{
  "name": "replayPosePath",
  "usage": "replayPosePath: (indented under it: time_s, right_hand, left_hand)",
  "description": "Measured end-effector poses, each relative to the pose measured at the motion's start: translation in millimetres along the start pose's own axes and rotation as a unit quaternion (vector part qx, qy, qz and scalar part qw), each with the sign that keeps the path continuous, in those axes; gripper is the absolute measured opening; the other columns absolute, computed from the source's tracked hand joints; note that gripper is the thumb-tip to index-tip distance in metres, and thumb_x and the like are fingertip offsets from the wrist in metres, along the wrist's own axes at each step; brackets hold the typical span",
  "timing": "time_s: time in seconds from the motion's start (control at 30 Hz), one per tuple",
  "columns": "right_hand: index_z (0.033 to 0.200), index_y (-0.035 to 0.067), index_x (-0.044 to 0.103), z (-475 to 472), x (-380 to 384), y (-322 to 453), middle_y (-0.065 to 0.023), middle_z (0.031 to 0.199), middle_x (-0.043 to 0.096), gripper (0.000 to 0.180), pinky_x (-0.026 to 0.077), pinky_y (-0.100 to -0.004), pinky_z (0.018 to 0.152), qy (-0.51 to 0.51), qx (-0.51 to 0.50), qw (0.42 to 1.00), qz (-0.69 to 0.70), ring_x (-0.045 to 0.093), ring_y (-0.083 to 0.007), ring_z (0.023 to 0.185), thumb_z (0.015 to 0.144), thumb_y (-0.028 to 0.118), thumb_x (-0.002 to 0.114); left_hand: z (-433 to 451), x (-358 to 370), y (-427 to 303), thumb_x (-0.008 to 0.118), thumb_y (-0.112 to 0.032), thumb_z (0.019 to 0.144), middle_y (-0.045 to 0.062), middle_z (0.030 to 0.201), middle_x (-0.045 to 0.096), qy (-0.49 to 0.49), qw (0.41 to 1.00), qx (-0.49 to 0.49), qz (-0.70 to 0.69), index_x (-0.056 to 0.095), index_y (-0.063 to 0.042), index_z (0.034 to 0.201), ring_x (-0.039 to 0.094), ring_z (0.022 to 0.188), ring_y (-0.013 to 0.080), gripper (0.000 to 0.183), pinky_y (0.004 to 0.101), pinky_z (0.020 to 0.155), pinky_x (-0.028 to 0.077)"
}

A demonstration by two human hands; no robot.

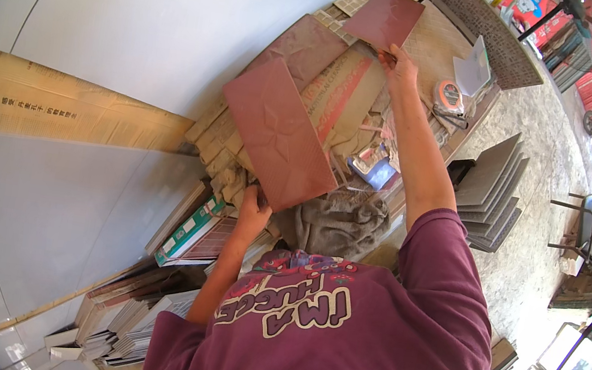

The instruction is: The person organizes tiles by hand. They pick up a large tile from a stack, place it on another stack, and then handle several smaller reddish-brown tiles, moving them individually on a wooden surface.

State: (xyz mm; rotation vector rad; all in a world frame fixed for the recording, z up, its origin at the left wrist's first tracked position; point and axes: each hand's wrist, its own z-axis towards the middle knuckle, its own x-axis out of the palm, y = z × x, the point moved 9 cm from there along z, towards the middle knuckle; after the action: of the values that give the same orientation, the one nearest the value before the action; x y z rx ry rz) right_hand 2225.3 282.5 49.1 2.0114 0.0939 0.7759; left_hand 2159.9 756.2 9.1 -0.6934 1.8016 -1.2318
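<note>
A rectangular reddish-brown tile (283, 138) with a raised geometric pattern is tilted up over the cluttered work surface. My left hand (255, 207) grips it at its lower corner. Farther away, my right hand (400, 69) pinches the near edge of a second red tile (385, 19), whose face has an uneven, glossy look. Beneath the two tiles lie a dusty reddish slab (307, 47) and a flattened cardboard piece (350, 99) bearing writing. To the right of my right forearm sits an orange and grey tape measure (449, 96).
A grey cloth (344, 226) lies at the near end of the surface. Grey tiles (489, 184) lean in a row on the floor at right. Large pale panels (71, 210) line the left wall, with boxed tiles (190, 232) below. A black chair (587, 231) stands farther right.
</note>
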Motion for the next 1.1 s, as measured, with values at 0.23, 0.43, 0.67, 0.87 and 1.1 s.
replayPosePath:
  time_s: [0.23, 0.43, 0.67, 0.87, 1.1]
  right_hand:
    - [0.107, -0.001, 0.059, 5.1, 23.2, -17.5, -0.0104, 0.094, 0.063, 0.023, 0.053, -0.0273, 0.068, 0.022, 0.01, 1.0, 0.019, 0.063, -0.0196, 0.083, 0.086, 0.008, 0.059]
    - [0.113, 0.0, 0.056, 25.5, 29.7, -27.5, -0.0101, 0.099, 0.063, 0.026, 0.052, -0.0288, 0.072, 0.023, 0.032, 0.999, 0.026, 0.063, -0.0211, 0.088, 0.088, 0.009, 0.058]
    - [0.114, -0.001, 0.054, 33.3, 33.6, -38.8, -0.0107, 0.099, 0.063, 0.028, 0.053, -0.027, 0.069, 0.003, 0.051, 0.999, -0.015, 0.063, -0.0212, 0.088, 0.088, 0.008, 0.058]
    - [0.114, -0.003, 0.054, 30.1, 36.8, -33.8, -0.0119, 0.099, 0.063, 0.028, 0.054, -0.0267, 0.07, 0.008, 0.048, 0.998, -0.046, 0.064, -0.0209, 0.088, 0.089, 0.008, 0.057]
    - [0.114, -0.005, 0.054, 31.6, 37.6, -31.9, -0.0109, 0.098, 0.063, 0.028, 0.055, -0.026, 0.069, 0.007, 0.06, 0.996, -0.073, 0.065, -0.0188, 0.084, 0.088, 0.005, 0.055]
  left_hand:
    - [-1.7, 0.0, 1.9, 0.062, -0.005, 0.08, 0.008, 0.077, 0.046, -0.009, 1.0, 0.028, 0.001, 0.045, -0.001, 0.094, 0.046, 0.071, 0.0174, 0.023, 0.0306, 0.065, 0.041]
    - [-3.1, 1.7, -2.7, 0.063, -0.007, 0.081, 0.006, 0.082, 0.045, 0.009, 1.0, 0.016, -0.006, 0.043, -0.002, 0.097, 0.045, 0.072, 0.014, 0.026, 0.0284, 0.064, 0.041]
    - [-3.7, 3.0, -12.5, 0.067, -0.014, 0.083, 0.003, 0.085, 0.045, 0.021, 0.999, 0.007, -0.023, 0.042, -0.002, 0.1, 0.045, 0.074, 0.0098, 0.032, 0.0246, 0.064, 0.041]
    - [-4.0, 2.8, -20.2, 0.067, -0.014, 0.083, 0.002, 0.084, 0.045, 0.019, 1.0, 0.015, -0.005, 0.042, -0.002, 0.101, 0.045, 0.071, 0.0083, 0.033, 0.0239, 0.061, 0.041]
    - [-2.0, 3.4, -20.9, 0.066, -0.013, 0.084, 0.001, 0.081, 0.044, 0.016, 0.999, 0.025, -0.012, 0.043, -0.002, 0.1, 0.042, 0.068, 0.0071, 0.03, 0.0229, 0.059, 0.038]
